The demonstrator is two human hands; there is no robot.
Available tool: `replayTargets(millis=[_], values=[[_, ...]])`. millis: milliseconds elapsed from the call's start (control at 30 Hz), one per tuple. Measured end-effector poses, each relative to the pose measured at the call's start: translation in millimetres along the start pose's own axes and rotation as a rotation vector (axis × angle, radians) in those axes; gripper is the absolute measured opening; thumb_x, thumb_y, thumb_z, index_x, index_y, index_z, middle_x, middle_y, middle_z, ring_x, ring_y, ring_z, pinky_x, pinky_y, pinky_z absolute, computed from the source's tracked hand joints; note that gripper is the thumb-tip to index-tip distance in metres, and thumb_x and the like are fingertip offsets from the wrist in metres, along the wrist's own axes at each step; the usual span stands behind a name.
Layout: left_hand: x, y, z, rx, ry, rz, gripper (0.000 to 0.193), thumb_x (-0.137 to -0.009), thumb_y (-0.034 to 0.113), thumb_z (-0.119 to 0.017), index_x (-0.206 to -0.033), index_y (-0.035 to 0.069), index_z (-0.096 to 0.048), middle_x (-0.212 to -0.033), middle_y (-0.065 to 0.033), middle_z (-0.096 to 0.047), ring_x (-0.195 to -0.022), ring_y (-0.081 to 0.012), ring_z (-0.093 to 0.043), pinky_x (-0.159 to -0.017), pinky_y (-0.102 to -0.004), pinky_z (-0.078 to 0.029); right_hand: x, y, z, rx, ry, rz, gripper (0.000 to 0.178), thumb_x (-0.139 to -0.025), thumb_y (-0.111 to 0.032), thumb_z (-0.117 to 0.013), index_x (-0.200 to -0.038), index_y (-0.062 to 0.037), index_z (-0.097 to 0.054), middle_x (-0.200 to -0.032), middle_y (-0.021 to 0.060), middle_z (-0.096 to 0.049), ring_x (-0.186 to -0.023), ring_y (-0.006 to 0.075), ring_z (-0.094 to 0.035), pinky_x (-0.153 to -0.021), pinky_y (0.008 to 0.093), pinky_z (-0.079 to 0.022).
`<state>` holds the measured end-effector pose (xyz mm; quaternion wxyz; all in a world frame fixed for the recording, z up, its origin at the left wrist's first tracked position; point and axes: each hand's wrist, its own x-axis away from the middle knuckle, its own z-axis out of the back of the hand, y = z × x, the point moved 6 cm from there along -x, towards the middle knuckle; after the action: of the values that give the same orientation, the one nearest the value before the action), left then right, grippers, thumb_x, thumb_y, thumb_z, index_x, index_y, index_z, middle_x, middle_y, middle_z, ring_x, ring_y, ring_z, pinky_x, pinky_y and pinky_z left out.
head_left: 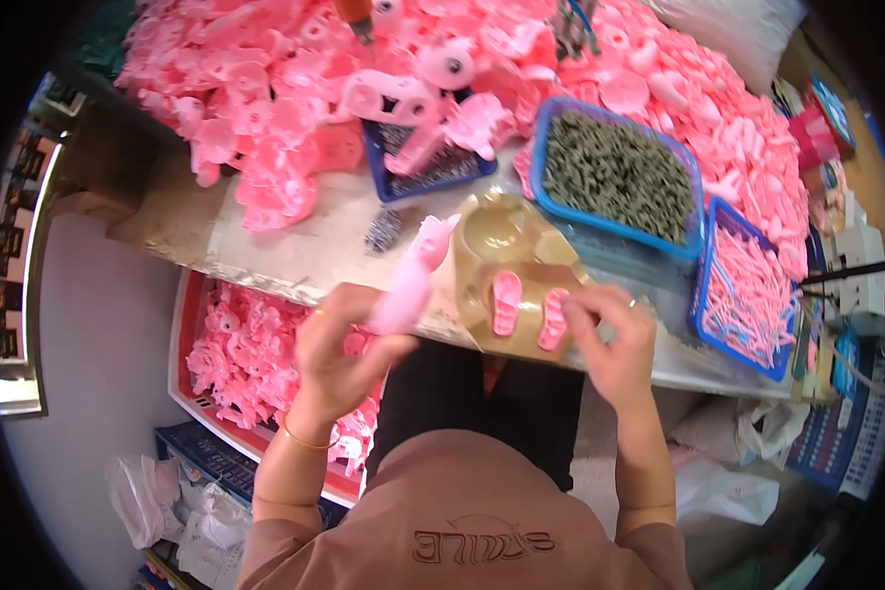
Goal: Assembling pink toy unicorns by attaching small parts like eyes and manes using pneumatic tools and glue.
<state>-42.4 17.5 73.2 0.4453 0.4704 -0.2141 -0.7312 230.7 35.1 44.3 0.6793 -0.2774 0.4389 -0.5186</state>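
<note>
My left hand (336,349) is closed around a glossy pink plastic toy shell (413,280), shaped somewhat like an animal. The shell is raised in front of the bench edge and slightly blurred. A tan moulded holder (536,258) with hollows lies on the bench to its right. Two small pink foot-shaped pieces sit in the holder: a left piece (506,303) and a right piece (553,320). At the right piece, the thumb and fingertips of my right hand (615,339) are pinched on its outer edge.
Heaped pink plastic parts (629,88) cover the back of the bench. A blue basket of dark screw-like pieces (615,177), a tray of small metal screws (433,177) and a basket of pink strips (747,305) stand around. A red-rimmed crate (177,354) of pink parts sits below left. A screwdriver tip (362,29) hangs above.
</note>
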Motion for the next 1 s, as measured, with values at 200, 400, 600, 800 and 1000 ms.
replayTargets(millis=[200, 400, 600, 800, 1000], values=[[-22, 42, -113, -0.326, -0.323, -0.31, 0.036, -0.073, 0.018, -0.084, -0.104, 0.008, -0.069, -0.088, -0.0044, -0.066, -0.075, -0.0224, -0.063, -0.063, -0.0343, -0.052, 7, 13, 25, 0.018, 0.059, -0.063, 0.006, -0.088, 0.0, -0.069, -0.093, 0.0028, -0.071, -0.088, 0.0087, -0.069, -0.075, 0.0133, -0.063, -0.069, 0.0256, -0.05], [-28, 27, -133, -0.337, -0.366, -0.251, 0.046, -0.072, 0.027, -0.082, -0.112, 0.008, -0.069, -0.094, -0.0024, -0.067, -0.086, -0.0237, -0.062, -0.072, -0.0352, -0.053, 13, 18, 32, 0.012, 0.067, -0.068, 0.006, -0.088, 0.0, -0.069, -0.093, 0.0015, -0.072, -0.086, 0.0076, -0.069, -0.075, 0.0124, -0.062, -0.068, 0.0242, -0.049], [-25, 2, -104, -0.267, -0.403, -0.138, 0.075, -0.071, 0.03, -0.085, -0.136, 0.008, -0.056, -0.139, -0.0113, -0.054, -0.128, -0.0362, -0.048, -0.107, -0.0465, -0.041, 3, 4, 12, 0.243, -0.098, 0.149, 0.037, -0.078, -0.014, -0.079, -0.112, -0.004, -0.069, -0.121, 0.0094, -0.063, -0.109, 0.0259, -0.06, -0.092, 0.0376, -0.047], [-20, -18, -100, -0.262, -0.463, -0.088, 0.07, -0.076, 0.029, -0.082, -0.136, 0.007, -0.055, -0.144, -0.0141, -0.051, -0.132, -0.0361, -0.047, -0.11, -0.0471, -0.039, 5, 17, -6, 0.409, -0.294, 0.226, 0.05, -0.074, -0.022, -0.081, -0.119, -0.0061, -0.065, -0.128, 0.0099, -0.058, -0.116, 0.0309, -0.055, -0.099, 0.0425, -0.043], [-23, -18, -102, -0.241, -0.401, -0.086, 0.061, -0.08, 0.029, -0.078, -0.132, 0.006, -0.057, -0.139, -0.0144, -0.054, -0.125, -0.0372, -0.05, -0.107, -0.047, -0.04, -5, 9, -4, 0.412, -0.286, 0.246, 0.048, -0.074, -0.021, -0.08, -0.117, -0.0064, -0.065, -0.124, 0.0099, -0.061, -0.112, 0.0315, -0.057, -0.096, 0.0433, -0.045]])
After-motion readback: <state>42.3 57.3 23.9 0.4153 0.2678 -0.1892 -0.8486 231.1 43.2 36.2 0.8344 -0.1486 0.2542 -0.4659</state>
